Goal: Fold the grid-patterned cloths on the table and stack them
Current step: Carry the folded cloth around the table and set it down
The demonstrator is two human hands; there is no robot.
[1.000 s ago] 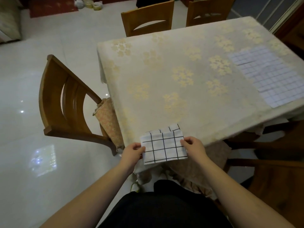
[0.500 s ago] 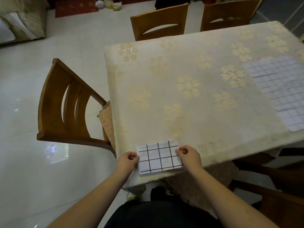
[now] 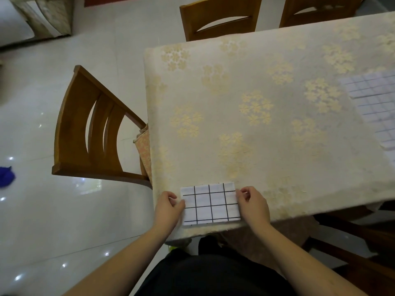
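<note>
A small folded white cloth with a black grid (image 3: pixel 210 203) lies flat at the near left corner of the table (image 3: pixel 245 116), close to its front edge. My left hand (image 3: pixel 168 208) pinches the cloth's left edge and my right hand (image 3: pixel 253 205) pinches its right edge. A second grid-patterned cloth (image 3: pixel 376 107), pale and spread out flat, lies at the table's right side and runs out of the frame.
The table wears a cream cloth with gold flowers. A wooden chair (image 3: pixel 94 133) stands at its left side, and two more chairs (image 3: pixel 220 18) stand at the far side. A blue object (image 3: pixel 6 176) lies on the glossy floor at left.
The folded cloth came down from being held in front of the table edge to lying flat on the tabletop. Both hands stayed on its side edges.
</note>
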